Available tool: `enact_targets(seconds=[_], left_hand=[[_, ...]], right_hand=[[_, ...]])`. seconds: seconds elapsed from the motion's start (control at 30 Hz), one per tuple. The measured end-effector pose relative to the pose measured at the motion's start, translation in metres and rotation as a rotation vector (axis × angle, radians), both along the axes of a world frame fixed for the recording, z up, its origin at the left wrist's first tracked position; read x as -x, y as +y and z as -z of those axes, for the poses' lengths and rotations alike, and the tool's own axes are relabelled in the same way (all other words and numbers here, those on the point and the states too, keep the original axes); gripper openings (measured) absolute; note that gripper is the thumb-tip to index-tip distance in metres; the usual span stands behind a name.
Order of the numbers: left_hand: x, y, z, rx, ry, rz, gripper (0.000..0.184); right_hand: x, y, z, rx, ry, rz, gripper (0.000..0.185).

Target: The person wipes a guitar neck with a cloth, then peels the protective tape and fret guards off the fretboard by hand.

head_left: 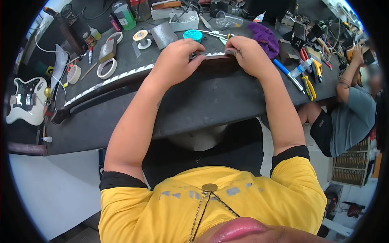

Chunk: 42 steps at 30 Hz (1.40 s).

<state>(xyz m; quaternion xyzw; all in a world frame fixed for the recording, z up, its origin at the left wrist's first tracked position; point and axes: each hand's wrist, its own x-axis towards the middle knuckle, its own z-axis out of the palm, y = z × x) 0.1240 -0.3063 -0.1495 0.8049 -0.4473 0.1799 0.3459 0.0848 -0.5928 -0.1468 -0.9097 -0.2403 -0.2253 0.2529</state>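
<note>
A long dark guitar neck (113, 86) lies across the bench, its top banded with white strips that look like tape. Its far left end reaches close to the bench edge. My left hand (176, 60) is closed around the neck right of its middle, thumb and curled fingers on the banded face. Near the neck's right end, my right hand (251, 56) pinches at the same face with thumb and fingers. Between both hands a short banded stretch shows. Whether a loose bit of tape is between the fingertips, I cannot tell.
Behind the neck are tape rolls (106, 69), a solder spool (141, 37), a teal round tin (193, 35) and a purple cloth (263, 39). Pliers (308, 88) and a blue marker (283, 69) lie right. A white guitar body (27, 100) stands left; another person (350, 113) sits right.
</note>
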Motion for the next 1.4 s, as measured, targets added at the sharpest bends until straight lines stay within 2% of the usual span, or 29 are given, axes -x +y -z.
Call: enact_targets(seconds=[0.2,0.43,0.53,0.63,0.73,0.83,0.9,1.07,1.17,1.27,1.4], left_hand=[[0.003,-0.003,-0.002,-0.016,0.017,-0.030,0.018],[0.005,-0.010,-0.007,-0.031,0.034,-0.002,0.021],[0.002,-0.023,-0.021,-0.055,0.018,0.048,0.023],[0.002,-0.041,-0.023,-0.084,0.044,0.095,0.024],[-0.001,-0.045,-0.015,-0.039,0.146,0.076,0.027],[-0.007,-0.044,-0.005,0.058,0.245,0.030,0.028],[-0.007,-0.041,-0.009,0.069,0.328,0.033,0.027],[0.001,-0.040,-0.013,0.048,0.323,0.049,0.025],[-0.003,-0.038,-0.011,0.065,0.346,0.035,0.026],[-0.004,-0.037,-0.009,0.050,0.322,0.039,0.027],[-0.004,-0.037,-0.011,0.019,0.316,0.060,0.028]], right_hand=[[0.009,-0.010,-0.011,-0.203,0.262,-0.067,0.011],[0.002,-0.002,0.000,0.018,0.060,0.000,0.009],[0.007,0.002,0.006,-0.001,0.007,0.049,0.008],[0.004,-0.003,0.006,-0.051,0.064,0.029,0.007],[0.009,-0.005,0.000,-0.249,0.185,-0.061,0.009],[0.007,-0.008,0.001,-0.166,0.132,-0.123,0.012],[0.008,-0.003,0.003,-0.132,0.125,-0.044,0.013],[0.003,0.002,0.007,-0.038,0.021,0.019,0.013],[0.011,-0.002,0.001,-0.218,0.165,-0.003,0.014],[0.008,-0.002,0.001,-0.218,0.160,-0.098,0.015],[0.006,0.009,0.002,-0.079,0.055,0.034,0.008]])
